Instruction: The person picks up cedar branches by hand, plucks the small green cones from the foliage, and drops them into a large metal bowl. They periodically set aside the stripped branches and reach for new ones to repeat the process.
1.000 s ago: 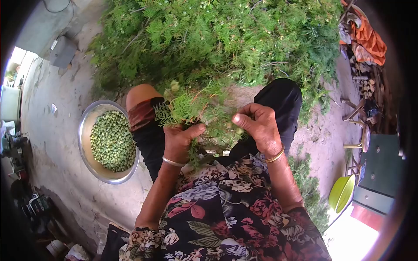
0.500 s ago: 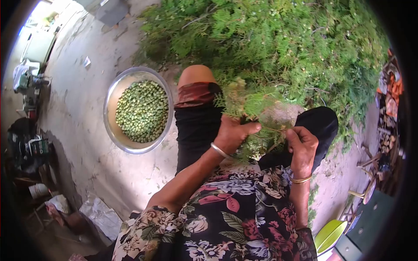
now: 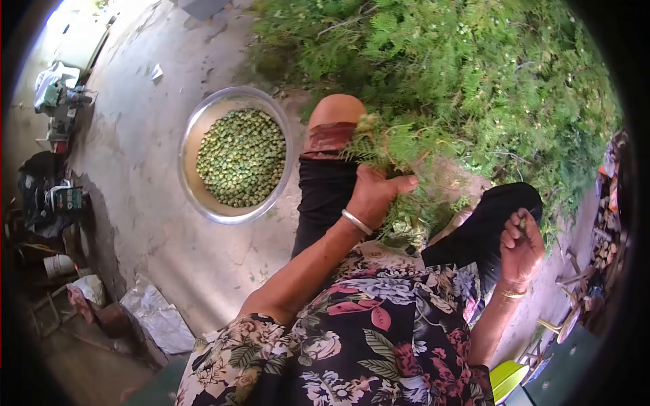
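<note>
My left hand [image 3: 379,196], with a pale bangle on its wrist, is closed around a leafy arborvitae branch [image 3: 406,145] above my lap. Its thumb points right, and foliage covers some of its fingers. Off to the right, over my dark trouser leg, my right hand [image 3: 521,250] is turned palm up with curled fingers. A small green cone [image 3: 522,224] shows between the fingertips. On the floor to the left stands a wide metal bowl [image 3: 288,172] holding many small green cones [image 3: 240,159].
A big heap of cut green branches [image 3: 474,74] covers the floor ahead and to the right. White plastic sacking [image 3: 159,318] lies at lower left. Assorted items and a dark machine [image 3: 64,199] line the left wall. A yellow-green basin [image 3: 508,379] sits at lower right.
My right hand has moved away from the branch, out to the right, and turned palm up with a small cone in its fingers. The left hand keeps its hold. The view has shifted slightly.
</note>
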Demonstrator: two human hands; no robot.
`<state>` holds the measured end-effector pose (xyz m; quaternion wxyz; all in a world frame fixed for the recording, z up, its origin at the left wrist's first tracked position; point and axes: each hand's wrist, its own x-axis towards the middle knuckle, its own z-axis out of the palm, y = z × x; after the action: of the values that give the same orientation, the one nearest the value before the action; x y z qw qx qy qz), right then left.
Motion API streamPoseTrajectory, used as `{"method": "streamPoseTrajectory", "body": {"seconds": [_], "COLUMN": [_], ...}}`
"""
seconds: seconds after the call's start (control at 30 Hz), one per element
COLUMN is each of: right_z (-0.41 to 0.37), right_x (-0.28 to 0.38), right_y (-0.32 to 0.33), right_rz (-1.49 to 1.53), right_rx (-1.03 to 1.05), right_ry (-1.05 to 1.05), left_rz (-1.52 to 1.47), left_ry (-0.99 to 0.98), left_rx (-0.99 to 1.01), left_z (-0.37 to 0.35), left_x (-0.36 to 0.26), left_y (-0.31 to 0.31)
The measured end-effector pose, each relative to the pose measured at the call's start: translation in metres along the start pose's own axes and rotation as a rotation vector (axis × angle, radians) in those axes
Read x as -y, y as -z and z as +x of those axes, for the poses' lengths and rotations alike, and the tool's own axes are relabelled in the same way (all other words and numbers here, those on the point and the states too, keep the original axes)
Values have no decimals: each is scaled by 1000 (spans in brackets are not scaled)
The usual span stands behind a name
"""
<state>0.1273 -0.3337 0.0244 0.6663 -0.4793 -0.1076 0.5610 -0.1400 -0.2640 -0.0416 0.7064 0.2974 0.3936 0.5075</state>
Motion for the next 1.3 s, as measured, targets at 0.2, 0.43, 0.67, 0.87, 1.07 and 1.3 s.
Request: {"method": "streamPoseTrajectory", "body": {"seconds": [0.2, 0.43, 0.67, 0.87, 1.07, 1.3], "right_z": [-5, -8, 6, 7, 15, 9], "right_x": [-26, -29, -29, -45, -10, -1], "right_y": [-24, -63, -72, -66, -56, -67], "right_rz": [-77, -468, -1429, -1093, -323, -152], "right_rx": [141, 115, 416, 161, 0, 161], "right_ry": [-96, 43, 404, 484, -6, -79], "left_rz": [28, 52, 123, 138, 212, 491], "left_ry": [63, 86, -16, -35, -140, -299], "left_rx": [-85, -47, 43, -16, -14, 154], "left_z": [-2, -3, -9, -8, -6, -12], "left_x": [-1, 2, 2, 1, 1, 21], "left_y": [-9, -9, -23, -20, -12, -19]}}
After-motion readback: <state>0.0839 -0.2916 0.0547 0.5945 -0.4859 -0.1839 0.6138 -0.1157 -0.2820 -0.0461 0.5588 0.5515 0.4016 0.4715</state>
